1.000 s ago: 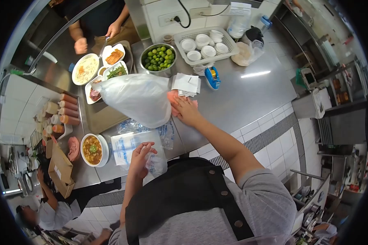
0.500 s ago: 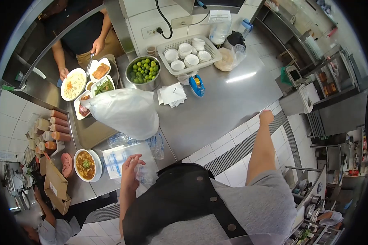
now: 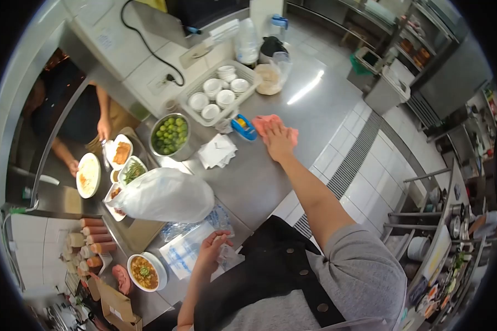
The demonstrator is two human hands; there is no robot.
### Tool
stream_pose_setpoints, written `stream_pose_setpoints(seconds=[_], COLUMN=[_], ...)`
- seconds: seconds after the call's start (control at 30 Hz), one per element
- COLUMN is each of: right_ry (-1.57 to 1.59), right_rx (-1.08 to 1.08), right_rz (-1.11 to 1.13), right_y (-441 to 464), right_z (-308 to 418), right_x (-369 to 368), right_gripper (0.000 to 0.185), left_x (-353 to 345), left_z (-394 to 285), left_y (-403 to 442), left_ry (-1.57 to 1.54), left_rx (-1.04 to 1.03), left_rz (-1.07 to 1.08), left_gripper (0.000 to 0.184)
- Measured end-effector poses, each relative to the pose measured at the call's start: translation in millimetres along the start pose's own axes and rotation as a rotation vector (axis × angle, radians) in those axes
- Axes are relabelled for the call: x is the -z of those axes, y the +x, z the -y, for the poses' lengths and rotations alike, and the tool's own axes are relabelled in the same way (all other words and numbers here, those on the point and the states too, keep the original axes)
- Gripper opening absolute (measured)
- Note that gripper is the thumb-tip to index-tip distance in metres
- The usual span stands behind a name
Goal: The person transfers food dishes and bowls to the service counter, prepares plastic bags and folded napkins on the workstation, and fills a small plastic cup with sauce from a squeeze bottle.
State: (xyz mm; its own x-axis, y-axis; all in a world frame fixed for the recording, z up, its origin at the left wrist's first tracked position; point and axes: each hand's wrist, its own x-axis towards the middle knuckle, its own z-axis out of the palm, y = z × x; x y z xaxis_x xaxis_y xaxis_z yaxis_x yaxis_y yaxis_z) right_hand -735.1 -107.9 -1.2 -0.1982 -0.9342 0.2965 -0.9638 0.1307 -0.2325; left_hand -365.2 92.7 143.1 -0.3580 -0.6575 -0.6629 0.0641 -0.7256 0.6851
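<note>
Half covers the pink cloth [image 3: 266,121], spread crosswise beneath, with the flat, unclenched right hand [image 3: 280,143], well ahead of the left hand [image 3: 209,252], loosely curled with any grasp impossible to tell.

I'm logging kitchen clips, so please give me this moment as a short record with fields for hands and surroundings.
Right hand: flat on a pink cloth on the steel counter
Left hand: partly curled, near plastic packaging; any grip unclear
Beside the cloth: blue tape dispenser
Also in view: steel pot of green citrus, white paper slips, bulging white bag
Other person: upper left, one hand at an oval plate's rim
</note>
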Motion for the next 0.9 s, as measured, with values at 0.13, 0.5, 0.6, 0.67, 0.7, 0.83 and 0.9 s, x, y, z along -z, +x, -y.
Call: stream_pose_setpoints(seconds=[0.13, 0.5, 0.6, 0.67, 0.7, 0.83, 0.9], right_ry=[-0.014, -0.202, -0.214, -0.223, -0.245, -0.129, -0.045], right_rx=[0.073, -0.555, -0.593, -0.578, -0.568, -0.293, -0.109], right_rz=[-0.027, 0.043, 0.003, 0.015, 0.025, 0.027, 0.134], right_y=[17.8, 109.7, 139.5, 169.5, 188.0, 254.0, 286.0], right_z=[-33.2, -360.5, -412.8, -410.7, -398.1, -322.3, -277.7], right_x=[16.6, 59.2, 43.0, 26.6, 24.1, -34.1, -52.5], right_gripper=[0.051, 0.061, 0.062, 0.062, 0.062, 0.056, 0.055], left_x=[-38.2, -152.8, -198.6, -210.0, -216.2, -232.3, -235.9], left_z=[-26.5, -46.9, -72.8, -82.0, -86.3, -109.3, -113.9], left_y=[30.0, 127.6, 148.1, 165.5, 173.8, 195.7, 203.8], left_ry=[0.056, -0.076, -0.091, -0.055, -0.020, -0.060, -0.019], left_rx=[0.008, -0.041, 0.033, 0.003, -0.022, -0.062, -0.074], left_rz=[0.102, -0.072, -0.059, -0.055, -0.040, -0.099, -0.131], left_gripper=[0.027, 0.025, 0.026, 0.026, 0.026, 0.027, 0.028])
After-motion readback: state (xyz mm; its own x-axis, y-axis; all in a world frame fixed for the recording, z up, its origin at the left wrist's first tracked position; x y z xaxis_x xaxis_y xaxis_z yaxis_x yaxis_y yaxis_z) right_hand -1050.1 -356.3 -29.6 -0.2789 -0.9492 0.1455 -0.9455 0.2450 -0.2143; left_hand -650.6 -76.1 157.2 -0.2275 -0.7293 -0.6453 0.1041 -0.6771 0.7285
